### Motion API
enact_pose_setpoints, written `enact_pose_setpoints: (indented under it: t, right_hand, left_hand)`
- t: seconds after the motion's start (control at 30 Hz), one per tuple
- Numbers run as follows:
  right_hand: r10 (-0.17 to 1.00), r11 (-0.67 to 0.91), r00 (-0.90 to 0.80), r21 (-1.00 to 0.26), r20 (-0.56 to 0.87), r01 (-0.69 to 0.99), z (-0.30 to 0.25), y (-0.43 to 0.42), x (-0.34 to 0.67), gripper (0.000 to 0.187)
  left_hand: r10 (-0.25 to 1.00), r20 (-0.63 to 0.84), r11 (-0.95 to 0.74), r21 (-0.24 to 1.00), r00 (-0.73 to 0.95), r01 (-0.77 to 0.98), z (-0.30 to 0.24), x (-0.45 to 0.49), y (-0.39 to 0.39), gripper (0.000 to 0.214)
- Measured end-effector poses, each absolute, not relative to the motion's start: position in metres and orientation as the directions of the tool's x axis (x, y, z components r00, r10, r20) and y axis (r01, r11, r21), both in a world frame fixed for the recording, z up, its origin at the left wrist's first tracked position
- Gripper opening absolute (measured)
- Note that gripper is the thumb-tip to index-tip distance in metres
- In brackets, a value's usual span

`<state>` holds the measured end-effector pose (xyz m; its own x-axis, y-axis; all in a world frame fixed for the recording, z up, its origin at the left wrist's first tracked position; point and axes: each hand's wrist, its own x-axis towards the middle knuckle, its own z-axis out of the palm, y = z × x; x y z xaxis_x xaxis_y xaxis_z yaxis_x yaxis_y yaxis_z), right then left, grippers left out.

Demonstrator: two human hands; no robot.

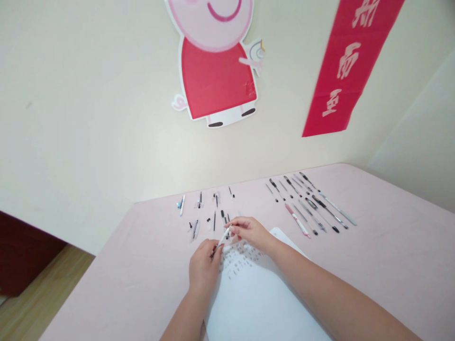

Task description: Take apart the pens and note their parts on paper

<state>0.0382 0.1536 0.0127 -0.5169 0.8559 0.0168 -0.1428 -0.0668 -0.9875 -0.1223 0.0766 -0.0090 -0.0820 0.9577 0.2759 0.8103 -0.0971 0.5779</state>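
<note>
Both my hands hold one thin white pen (223, 238) above the far end of a white sheet of paper (256, 293) with small dark marks on it. My left hand (204, 267) pinches the pen's lower, dark end. My right hand (250, 232) pinches its upper end. Just beyond my hands, several small pen parts (209, 210) lie scattered on the pink table (373, 265): short black pieces, clear barrels, caps.
A row of several whole pens (309, 203) lies on the table's far right part. The table stands against a cream wall bearing a cartoon pig cutout (216, 61) and a red banner (350, 61). Wooden floor (39, 298) shows at the left.
</note>
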Motion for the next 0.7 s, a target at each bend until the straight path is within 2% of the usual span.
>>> enact_pose_setpoints:
  t: [0.2, 0.37, 0.7]
  right_hand:
    - [0.879, -0.089, -0.476, -0.986, -0.01, -0.144, 0.0109, 0.155, 0.0375, 0.033]
    - [0.855, -0.125, -0.518, -0.977, -0.019, -0.172, 0.0124, 0.1537, 0.0378, 0.04]
    - [0.877, -0.102, -0.479, -0.984, -0.018, -0.148, 0.0111, 0.1549, 0.0374, 0.033]
  left_hand:
    - [0.959, 0.275, -0.104, 0.569, -0.07, 0.816, -0.0092, -0.1219, 0.0756, 0.021]
    - [0.959, 0.271, -0.091, 0.573, -0.083, 0.815, -0.0088, -0.1216, 0.0757, 0.019]
    - [0.953, 0.296, -0.115, 0.565, -0.07, 0.817, -0.0099, -0.1218, 0.0758, 0.021]
